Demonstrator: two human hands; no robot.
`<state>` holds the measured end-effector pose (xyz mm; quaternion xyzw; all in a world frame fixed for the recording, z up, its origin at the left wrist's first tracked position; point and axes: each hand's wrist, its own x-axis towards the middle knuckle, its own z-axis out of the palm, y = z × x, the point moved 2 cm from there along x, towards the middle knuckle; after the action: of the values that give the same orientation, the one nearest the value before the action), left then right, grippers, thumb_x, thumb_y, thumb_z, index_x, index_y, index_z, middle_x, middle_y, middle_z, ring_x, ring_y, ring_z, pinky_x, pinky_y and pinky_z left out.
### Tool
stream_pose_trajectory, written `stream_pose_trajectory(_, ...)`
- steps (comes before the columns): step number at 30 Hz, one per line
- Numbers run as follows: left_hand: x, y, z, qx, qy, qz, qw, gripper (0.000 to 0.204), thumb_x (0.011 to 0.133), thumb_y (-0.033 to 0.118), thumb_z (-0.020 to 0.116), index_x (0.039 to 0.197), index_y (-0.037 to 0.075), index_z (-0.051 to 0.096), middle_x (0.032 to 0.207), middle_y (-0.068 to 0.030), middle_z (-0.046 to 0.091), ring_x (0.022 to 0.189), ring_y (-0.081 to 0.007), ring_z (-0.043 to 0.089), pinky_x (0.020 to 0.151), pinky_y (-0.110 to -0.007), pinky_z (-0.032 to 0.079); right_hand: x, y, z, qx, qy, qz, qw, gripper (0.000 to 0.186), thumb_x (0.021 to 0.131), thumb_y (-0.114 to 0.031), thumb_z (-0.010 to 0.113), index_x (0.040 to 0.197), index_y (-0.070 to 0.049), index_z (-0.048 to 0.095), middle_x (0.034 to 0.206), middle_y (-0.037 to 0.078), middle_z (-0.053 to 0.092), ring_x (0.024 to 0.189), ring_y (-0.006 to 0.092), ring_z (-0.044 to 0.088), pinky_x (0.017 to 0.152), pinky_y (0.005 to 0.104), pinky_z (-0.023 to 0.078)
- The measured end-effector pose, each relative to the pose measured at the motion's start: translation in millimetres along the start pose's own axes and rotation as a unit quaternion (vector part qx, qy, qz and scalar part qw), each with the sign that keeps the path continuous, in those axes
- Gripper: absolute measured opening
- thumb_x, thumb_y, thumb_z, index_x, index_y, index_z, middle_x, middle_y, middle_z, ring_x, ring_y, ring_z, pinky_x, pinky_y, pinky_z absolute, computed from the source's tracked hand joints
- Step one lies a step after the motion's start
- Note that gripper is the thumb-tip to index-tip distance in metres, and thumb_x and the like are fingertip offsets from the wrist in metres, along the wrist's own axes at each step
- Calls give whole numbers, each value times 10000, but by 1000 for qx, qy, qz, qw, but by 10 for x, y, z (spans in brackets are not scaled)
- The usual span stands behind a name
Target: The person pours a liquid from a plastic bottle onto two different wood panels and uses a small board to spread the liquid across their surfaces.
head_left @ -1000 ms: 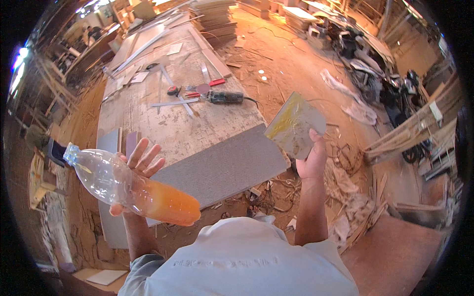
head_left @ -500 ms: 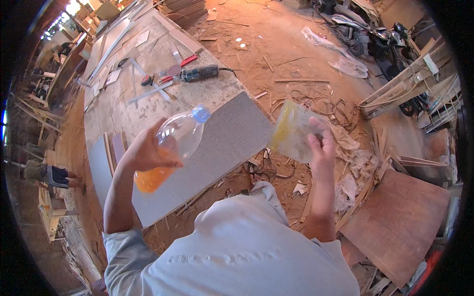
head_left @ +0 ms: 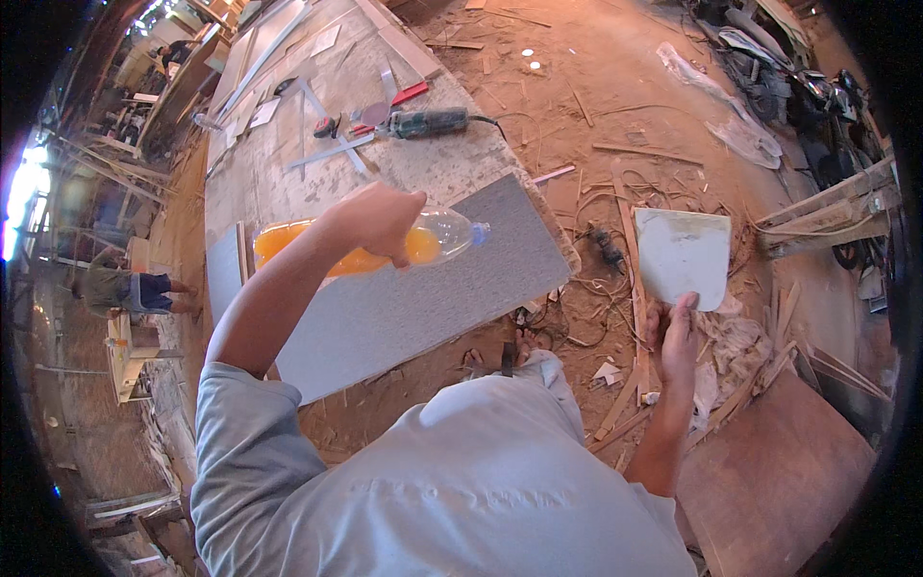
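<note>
My left hand (head_left: 380,216) grips a large clear plastic bottle (head_left: 445,240) of orange liquid from above. The bottle lies on its side in my grasp, blue cap to the right, over a grey speckled board (head_left: 413,327) on the bench; whether it touches the board I cannot tell. At the right, off the bench's edge, my right hand (head_left: 673,332) holds a thin pale squarish plate (head_left: 683,255) upright by its lower edge.
The long wooden bench (head_left: 250,173) carries an angle grinder (head_left: 428,123), metal rulers and offcuts. Cables (head_left: 606,245) and wood scraps litter the floor. Motorbikes (head_left: 846,101) and timber stand at right. Another person (head_left: 130,288) is at the left.
My left hand has swung the bottle from upright-tilted to horizontal, cap rightward. My right hand has turned the plate from its yellow-smeared face to a paler face and moved it rightward.
</note>
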<state>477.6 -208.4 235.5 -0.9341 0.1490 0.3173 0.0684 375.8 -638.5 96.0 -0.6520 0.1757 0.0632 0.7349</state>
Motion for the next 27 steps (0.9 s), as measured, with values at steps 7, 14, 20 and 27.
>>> stream_pose_trajectory(7, 182, 94, -85, 53, -11, -21, 998, 673, 621, 264, 921, 1149, 18, 585, 934, -198, 726, 929, -396, 711, 820, -481, 559, 209, 57, -102, -18, 37, -56, 998, 582, 1051, -549, 479, 1239, -5, 563, 1029, 48, 596, 878, 142, 548, 781, 286, 443)
stream_pose_trajectory(14, 179, 127, -133, 56, -3, -27, 998, 677, 642, 257, 915, 1179, 28, 572, 927, -189, 727, 929, -387, 716, 825, -481, 561, 281, -93, 56, 328, 59, -110, 936, 520, 1030, -262, 590, 1448, 9, 444, 1382, 122, 570, 1280, 233, 567, 1070, 373, 473)
stream_pose_trajectory(20, 150, 38, -48, 42, 44, -30, 998, 654, 648, 247, 909, 1176, 33, 589, 933, -176, 732, 927, -374, 719, 815, -464, 570, 314, 73, 215, 266, 87, -98, 955, 502, 978, -172, 655, 1419, -4, 482, 1332, 105, 605, 1221, 228, 601, 1017, 369, 509)
stream_pose_trajectory(27, -125, -310, 469, -2, 36, -72, 997, 628, 635, 238, 908, 1140, 38, 592, 924, -181, 727, 913, -384, 714, 802, -478, 563, 196, 86, 733, 287, -25, -67, 955, 535, 977, -185, 677, 1442, -21, 470, 1366, 93, 594, 1227, 231, 599, 1028, 368, 504)
